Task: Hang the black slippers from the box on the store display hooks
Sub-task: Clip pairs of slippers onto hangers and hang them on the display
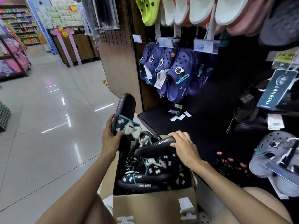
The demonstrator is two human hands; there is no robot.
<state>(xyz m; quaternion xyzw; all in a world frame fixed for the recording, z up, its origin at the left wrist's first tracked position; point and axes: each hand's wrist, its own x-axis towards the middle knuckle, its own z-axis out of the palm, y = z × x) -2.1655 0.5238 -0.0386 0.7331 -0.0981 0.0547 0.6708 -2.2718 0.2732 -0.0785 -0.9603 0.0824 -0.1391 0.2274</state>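
Head view puts the work right under me: my left hand (111,133) grips one black rubber slide slipper with a pale bow on a teal-edged strap (125,118), lifted clear of the box and tilted with its toe up. My right hand (182,145) curls over the edge of a second black slipper (155,145), which lies on top of the heap, only partly raised. Both slippers sit above the open brown cardboard box (153,206) between my knees, and I can see several more black bow slippers (142,177) piled inside it.

Judging by that, I am at the picking stage. Neither slipper in my hands is on a hook yet, and the box looks well stocked, so most of the hanging is left to do.

Beyond the box, the dark display wall carries navy blue perforated clogs (174,73) hanging under a white price tag reading 12.00 (202,45), with white and lime-green clogs (148,10) above. I cannot make out any black bow slippers on the display, nor a free hook; the lower right part is too dark to tell. A grey clog (273,152) hangs near my right.
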